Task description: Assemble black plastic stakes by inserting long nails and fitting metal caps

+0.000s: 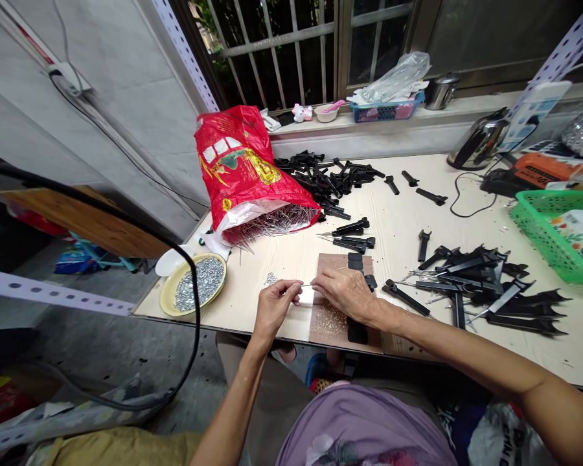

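A thin metal rod (307,285) runs level between my two hands, just above the table's front part. My left hand (276,304) pinches its left end between thumb and fingertips. Closed around the right end are the fingers of my right hand (344,294), palm down over a brown board (324,327) strewn with pale crumbs. Past the back of that hand a black plastic piece (370,282) pokes out; whether it joins the rod is hidden. Small metal bits (271,279) lie behind my left hand. Flat black pads (357,331) sit on the board.
A yellow bowl (165,299) of small metal parts stands left. Behind it, a red bag (243,162) spills thin rods. Black plastic handles lie heaped at the back (330,178) and right (486,285), some with rods. A green basket (539,236) and kettle (479,139) stand right.
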`<state>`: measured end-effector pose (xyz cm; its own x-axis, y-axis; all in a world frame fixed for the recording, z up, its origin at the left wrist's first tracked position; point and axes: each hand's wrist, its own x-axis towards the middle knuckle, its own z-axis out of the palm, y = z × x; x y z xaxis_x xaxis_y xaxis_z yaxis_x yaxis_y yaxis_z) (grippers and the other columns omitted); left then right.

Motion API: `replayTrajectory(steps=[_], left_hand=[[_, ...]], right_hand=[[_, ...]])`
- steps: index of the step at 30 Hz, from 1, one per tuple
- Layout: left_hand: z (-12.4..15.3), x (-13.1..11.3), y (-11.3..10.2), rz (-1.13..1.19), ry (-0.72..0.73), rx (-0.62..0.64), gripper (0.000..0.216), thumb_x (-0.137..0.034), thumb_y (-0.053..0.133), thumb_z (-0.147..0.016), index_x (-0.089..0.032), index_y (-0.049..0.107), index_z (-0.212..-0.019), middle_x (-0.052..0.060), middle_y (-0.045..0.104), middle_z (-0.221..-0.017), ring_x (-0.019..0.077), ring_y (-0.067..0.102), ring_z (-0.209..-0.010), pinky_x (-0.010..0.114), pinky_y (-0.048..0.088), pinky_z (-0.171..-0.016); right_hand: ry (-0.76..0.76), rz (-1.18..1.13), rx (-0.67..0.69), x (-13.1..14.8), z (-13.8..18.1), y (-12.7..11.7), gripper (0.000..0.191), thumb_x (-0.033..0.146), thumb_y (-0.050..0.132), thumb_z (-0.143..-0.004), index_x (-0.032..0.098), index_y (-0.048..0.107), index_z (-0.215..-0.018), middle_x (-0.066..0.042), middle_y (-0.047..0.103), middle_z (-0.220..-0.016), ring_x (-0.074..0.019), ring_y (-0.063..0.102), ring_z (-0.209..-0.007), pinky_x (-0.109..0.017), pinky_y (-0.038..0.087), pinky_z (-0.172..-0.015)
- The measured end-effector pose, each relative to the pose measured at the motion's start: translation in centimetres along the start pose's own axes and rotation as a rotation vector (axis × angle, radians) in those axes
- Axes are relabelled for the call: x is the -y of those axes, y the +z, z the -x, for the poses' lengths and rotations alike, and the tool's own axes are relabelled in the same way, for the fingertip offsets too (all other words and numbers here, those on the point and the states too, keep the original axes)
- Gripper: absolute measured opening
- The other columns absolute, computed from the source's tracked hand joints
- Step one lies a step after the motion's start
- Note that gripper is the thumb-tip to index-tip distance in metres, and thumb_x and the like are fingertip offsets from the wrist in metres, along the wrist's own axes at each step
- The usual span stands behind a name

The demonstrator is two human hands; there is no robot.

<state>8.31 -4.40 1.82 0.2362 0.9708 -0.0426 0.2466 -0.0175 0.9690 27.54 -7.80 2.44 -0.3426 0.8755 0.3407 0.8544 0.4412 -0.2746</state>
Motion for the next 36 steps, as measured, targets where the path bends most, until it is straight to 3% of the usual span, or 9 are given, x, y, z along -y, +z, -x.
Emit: replayTrajectory(steps=[8,11,14,17,21,25,29,32,36], left_hand=[[-0.2,-0.3,0.3,-0.064,-0.001,0.096,0.028,-0.038,0.064,-0.077,-0.012,0.07,-0.083,0.002,0.065,-0.066,0.011,0.057,-0.057,0.023,0.046,-0.06],[-0.3,-0.6,0.7,-0.039,-0.031,0.128,0.029,-0.04,0.064,-0.077,-0.012,0.07,-0.081,0.002,0.065,-0.066,0.0105,0.056,-0.056,0.022,0.046,-0.059],[-0.4,-0.7,1.2,0.008,-0.062,0.177,0.031,-0.041,0.062,-0.078,-0.011,0.07,-0.081,0.002,0.063,-0.063,0.0102,0.055,-0.056,0.022,0.046,-0.058],[-0.5,-0.7,2.1,-0.005,-0.026,0.227,0.033,-0.041,0.062,-0.078,-0.013,0.07,-0.093,0.004,0.065,-0.076,0.0111,0.057,-0.062,0.024,0.049,-0.061],[-0.4,-0.2,3.7,-0.081,0.062,0.167,0.049,-0.042,0.058,-0.081,-0.02,0.056,-0.124,0.009,0.062,-0.106,0.0161,0.061,-0.079,0.029,0.054,-0.062],[0.3,1.2,5.7,-0.34,0.295,0.105,0.045,-0.038,0.051,-0.088,-0.022,0.051,-0.13,0.01,0.062,-0.114,0.0215,0.058,-0.106,0.041,0.049,-0.09],[1.1,3.1,7.5,-0.594,0.482,0.124,0.046,-0.03,0.042,-0.092,-0.02,0.042,-0.137,0.011,0.048,-0.138,0.0252,0.036,-0.133,0.047,0.035,-0.107],[1.2,4.2,8.4,-0.699,0.516,0.121,0.046,-0.028,0.038,-0.094,-0.017,0.038,-0.139,0.012,0.045,-0.141,0.0276,0.03,-0.136,0.05,0.034,-0.107],[1.0,4.9,8.7,-0.752,0.537,0.093,0.045,-0.027,0.036,-0.094,-0.015,0.041,-0.137,0.014,0.045,-0.141,0.0283,0.031,-0.136,0.05,0.035,-0.107]], right_hand=[[0.03,-0.252,0.027,-0.5,0.3,0.0,0.025,0.03,0.04,-0.096,0.017,0.061,-0.09,-0.003,0.059,-0.082,-0.0125,0.053,-0.071,-0.023,0.033,-0.059],[0.087,-0.478,0.066,-1.0,0.3,-0.3,0.018,0.024,0.048,-0.092,0.015,0.062,-0.086,-0.001,0.059,-0.076,-0.0115,0.053,-0.07,-0.022,0.037,-0.063],[0.068,-0.496,0.059,-1.7,0.5,-0.8,0.013,0.016,0.053,-0.086,0.015,0.065,-0.091,-0.003,0.059,-0.08,-0.0134,0.055,-0.075,-0.024,0.04,-0.069],[0.111,-0.544,0.009,-2.6,1.8,-1.3,0.016,0.018,0.052,-0.087,0.017,0.067,-0.093,-0.004,0.062,-0.084,-0.0147,0.057,-0.081,-0.026,0.042,-0.074],[0.356,-0.64,-0.143,-4.6,5.3,-1.2,0.016,0.026,0.053,-0.089,0.019,0.066,-0.096,-0.003,0.064,-0.089,-0.0146,0.059,-0.08,-0.028,0.045,-0.074],[0.414,-0.554,-0.276,-8.4,8.9,-1.3,0.021,0.031,0.049,-0.091,0.02,0.065,-0.099,-0.005,0.064,-0.092,-0.0171,0.06,-0.084,-0.031,0.048,-0.074],[0.389,-0.355,-0.34,-12.4,9.8,-2.4,0.021,0.03,0.05,-0.091,0.021,0.066,-0.1,-0.006,0.064,-0.092,-0.0191,0.06,-0.086,-0.034,0.048,-0.076],[0.351,-0.237,-0.236,-13.0,8.7,-2.8,0.022,0.031,0.049,-0.092,0.021,0.066,-0.101,-0.006,0.063,-0.091,-0.0174,0.059,-0.08,-0.03,0.047,-0.069],[0.238,-0.1,-0.07,-11.2,6.6,-2.7,0.023,0.028,0.045,-0.095,0.018,0.064,-0.1,-0.005,0.061,-0.089,-0.0145,0.056,-0.076,-0.025,0.041,-0.063]])
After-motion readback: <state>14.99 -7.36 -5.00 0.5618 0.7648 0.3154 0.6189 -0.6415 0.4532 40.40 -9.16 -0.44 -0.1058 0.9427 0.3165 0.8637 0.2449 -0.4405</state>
